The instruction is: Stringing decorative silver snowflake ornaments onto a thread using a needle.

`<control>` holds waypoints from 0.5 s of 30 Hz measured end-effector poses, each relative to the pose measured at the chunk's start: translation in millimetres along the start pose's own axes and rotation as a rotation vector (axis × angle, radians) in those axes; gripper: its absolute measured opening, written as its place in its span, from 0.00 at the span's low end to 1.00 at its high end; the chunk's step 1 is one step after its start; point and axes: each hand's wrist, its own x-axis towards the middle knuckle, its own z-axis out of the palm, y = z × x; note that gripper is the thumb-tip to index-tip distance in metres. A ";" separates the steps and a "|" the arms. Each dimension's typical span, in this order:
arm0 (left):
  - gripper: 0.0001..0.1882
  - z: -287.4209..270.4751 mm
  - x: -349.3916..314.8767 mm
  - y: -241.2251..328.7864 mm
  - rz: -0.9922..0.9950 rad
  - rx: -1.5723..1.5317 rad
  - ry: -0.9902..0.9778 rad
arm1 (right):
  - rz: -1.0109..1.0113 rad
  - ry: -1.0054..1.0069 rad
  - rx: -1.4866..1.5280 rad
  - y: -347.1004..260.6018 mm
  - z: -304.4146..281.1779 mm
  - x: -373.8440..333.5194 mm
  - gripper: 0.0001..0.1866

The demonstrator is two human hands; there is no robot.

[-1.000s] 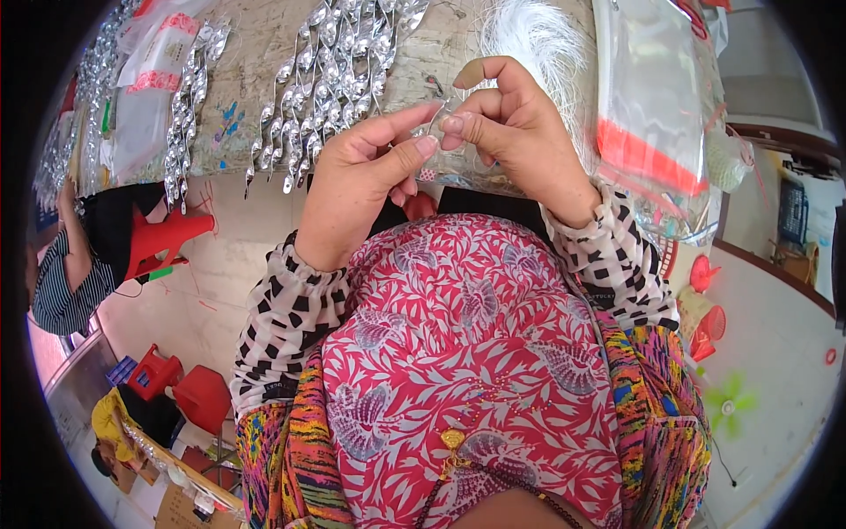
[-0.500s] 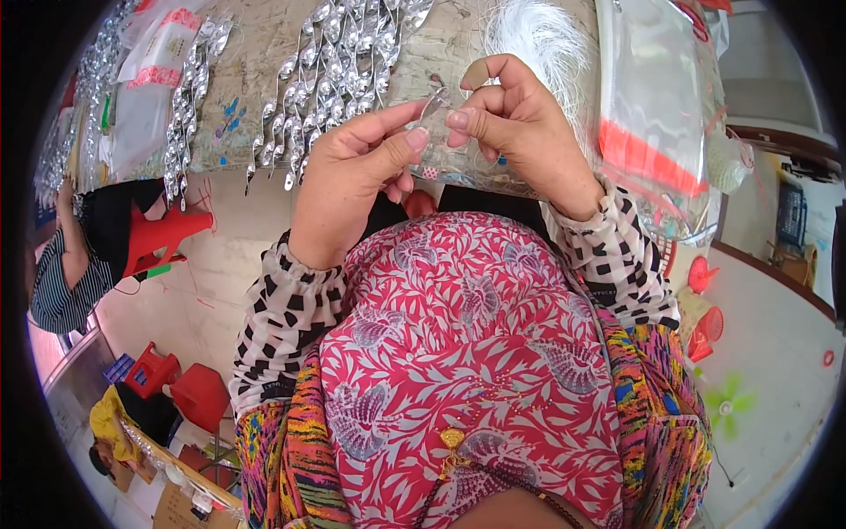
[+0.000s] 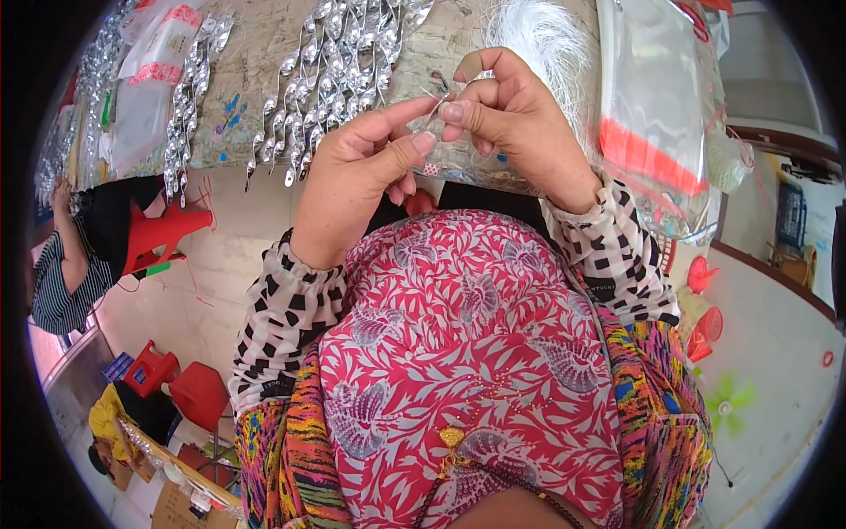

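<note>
Both my hands are raised at the table's near edge, their fingertips almost meeting. My right hand point(image 3: 520, 123) pinches a thin silvery strip point(image 3: 435, 115) between thumb and forefinger, its other fingers curled. The strip bends down toward my left hand point(image 3: 357, 172), whose forefinger and thumb close around its other end, with a small gap between the two tips. Just beyond the fingertips, fine pale ends stick out beside a small dark bit on the table. Left of my hands hang several twisted silver spiral strips point(image 3: 339, 66); behind my right hand lies a bundle of white threads point(image 3: 542, 40).
Clear plastic bags with a red band point(image 3: 652, 97) lie at the table's right. Wrapped plastic packs point(image 3: 163, 53) and more silver spirals point(image 3: 187, 106) are at the left. A person in a striped top point(image 3: 62, 278) works at far left near a red stool point(image 3: 163, 234). A green fan point(image 3: 727, 404) stands at right.
The silvery strip has turned and now bends between my fingertips, with fine ends showing beyond them. My left forefinger has come nearer my right thumb, and my right hand has shifted slightly.
</note>
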 end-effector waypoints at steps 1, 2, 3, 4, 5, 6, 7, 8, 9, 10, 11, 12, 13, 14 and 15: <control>0.20 0.0 -0.2 0.5 0.000 0.000 0.000 | 0.002 -0.004 -0.004 -0.8 0.2 0.4 0.14; 0.20 -0.2 -0.5 1.0 -0.006 -0.011 -0.003 | 0.002 -0.004 -0.004 -0.4 -0.1 1.3 0.14; 0.20 -0.7 -0.5 1.0 -0.012 -0.022 -0.006 | -0.001 -0.014 -0.013 1.0 -0.8 2.8 0.16; 0.20 -1.7 -0.5 1.0 -0.012 -0.022 -0.005 | -0.004 -0.025 -0.022 1.9 -1.0 3.9 0.17; 0.20 -3.3 -0.4 1.0 -0.011 -0.023 0.001 | -0.005 -0.025 -0.021 2.3 0.2 5.0 0.17; 0.20 -4.9 -0.4 1.0 -0.009 -0.025 0.008 | -0.053 0.003 -0.075 2.8 2.5 6.5 0.18; 0.20 -6.5 -0.2 0.4 -0.009 -0.025 0.009 | -0.100 0.032 -0.127 3.0 3.9 7.6 0.19; 0.19 -8.1 0.2 -0.9 0.011 -0.021 0.031 | -0.100 0.030 -0.127 1.3 4.3 8.9 0.19; 0.19 -9.3 0.4 -1.9 0.030 -0.016 0.053 | -0.141 0.011 -0.214 -2.2 4.6 10.7 0.16; 0.19 -10.2 0.5 -2.7 0.029 -0.017 0.055 | -0.181 -0.009 -0.301 -3.7 4.7 12.5 0.14; 0.18 -11.0 0.6 -3.5 0.072 0.062 0.106 | -0.180 -0.011 -0.300 -2.4 5.3 16.8 0.14; 0.17 -11.1 1.7 -4.0 0.114 0.142 0.151 | -0.256 -0.009 -0.340 -0.1 6.0 23.1 0.10; 0.17 -11.2 2.8 -2.7 0.111 0.141 0.149 | -0.332 -0.008 -0.381 1.7 7.3 28.0 0.07; 0.16 -11.4 3.9 0.5 0.147 0.185 0.176 | -0.330 -0.006 -0.380 0.1 9.1 31.1 0.07; 0.16 -12.8 3.5 3.5 0.183 0.229 0.211 | -0.272 0.009 -0.301 -3.5 12.8 35.0 0.06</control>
